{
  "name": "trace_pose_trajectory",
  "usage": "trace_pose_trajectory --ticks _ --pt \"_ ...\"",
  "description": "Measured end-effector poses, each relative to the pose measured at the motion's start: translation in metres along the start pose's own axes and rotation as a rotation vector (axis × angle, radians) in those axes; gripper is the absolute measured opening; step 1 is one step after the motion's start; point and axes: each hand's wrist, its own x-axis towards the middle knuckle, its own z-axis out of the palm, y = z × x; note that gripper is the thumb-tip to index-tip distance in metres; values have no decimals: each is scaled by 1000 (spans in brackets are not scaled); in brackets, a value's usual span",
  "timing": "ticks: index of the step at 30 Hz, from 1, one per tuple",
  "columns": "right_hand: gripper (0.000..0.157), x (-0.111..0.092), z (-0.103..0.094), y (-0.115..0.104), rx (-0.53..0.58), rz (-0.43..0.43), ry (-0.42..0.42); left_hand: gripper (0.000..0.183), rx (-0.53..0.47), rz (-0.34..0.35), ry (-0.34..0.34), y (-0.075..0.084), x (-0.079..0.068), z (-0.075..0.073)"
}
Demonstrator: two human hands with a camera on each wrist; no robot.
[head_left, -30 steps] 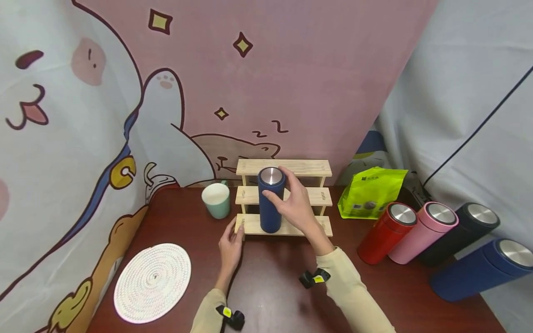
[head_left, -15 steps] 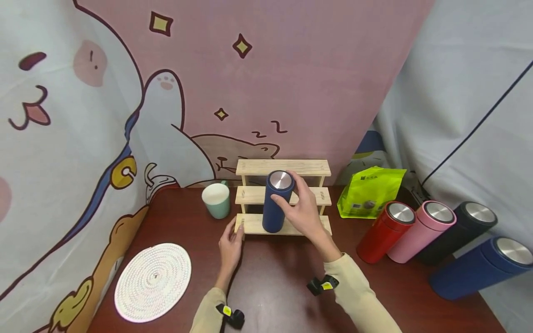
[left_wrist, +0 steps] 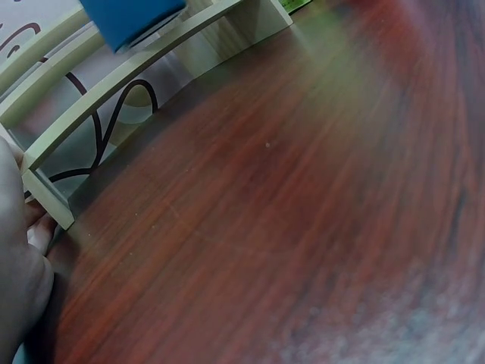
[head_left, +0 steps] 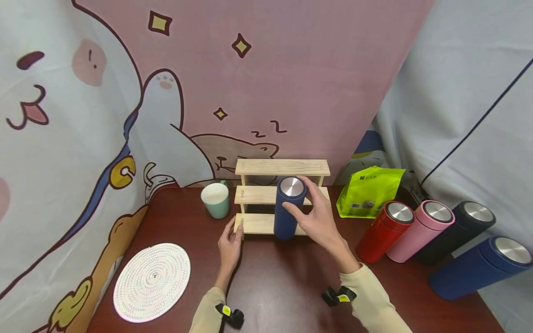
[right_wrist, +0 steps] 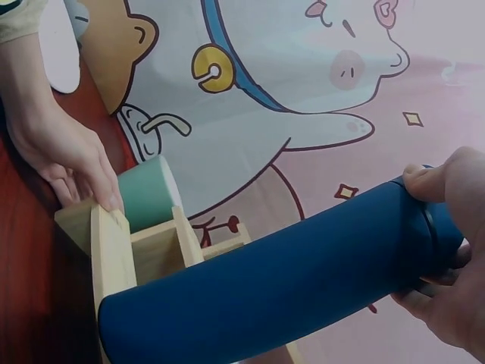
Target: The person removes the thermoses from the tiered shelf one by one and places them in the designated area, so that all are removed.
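My right hand (head_left: 318, 217) grips a dark blue vacuum flask (head_left: 286, 219) with a steel-topped lid, fingers and thumb around its upper end. Its base overlaps the front edge of the lowest step of a three-tier wooden shelf (head_left: 258, 224); in the left wrist view, the flask's base (left_wrist: 132, 19) juts past that edge. At the shelf's left end, my left hand (head_left: 230, 247) holds the corner of the lowest step. The right wrist view shows the left hand's fingers (right_wrist: 98, 174) on that end piece, close to the green mug (right_wrist: 148, 196).
A round white woven mat (head_left: 151, 282) lies at the left. On the right stand a lime-green pouch (head_left: 370, 192), a red flask (head_left: 385, 233), a pink flask (head_left: 420, 233), a black flask (head_left: 455, 233) and a larger blue flask (head_left: 474, 268). A printed cloth (head_left: 312, 83) hangs behind.
The right hand has carried the blue flask rightward and toward me, from over the lowest step to its front edge. My left hand stays at the shelf's corner.
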Motion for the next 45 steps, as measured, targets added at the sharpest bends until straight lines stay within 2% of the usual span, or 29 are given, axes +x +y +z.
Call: trace_pose_trajectory --ticks 2,4,15,25,37,40,45 --pt "70 -3 -6 -1 -16 -2 -6 40 5 1 -7 11 -3 -2" --pt "70 -6 -11 -3 -26 7 -11 40 -4 -2 -7 11 -4 -1" --pt "72 -24 -38 -10 -56 48 7 40 -10 -12 -2 12 -4 -1" --pt "73 -45 -61 -8 -183 132 55 40 6 -19 13 12 -3 -1" --pt "76 -68 -86 -3 -236 142 134 41 4 -19 -14 10 -2 -1" --pt "77 -73 -91 -5 -252 166 146 41 -5 -21 -17 6 -1 -1" --pt "75 -82 -99 -7 -287 209 149 41 -10 -34 0 -14 4 2"
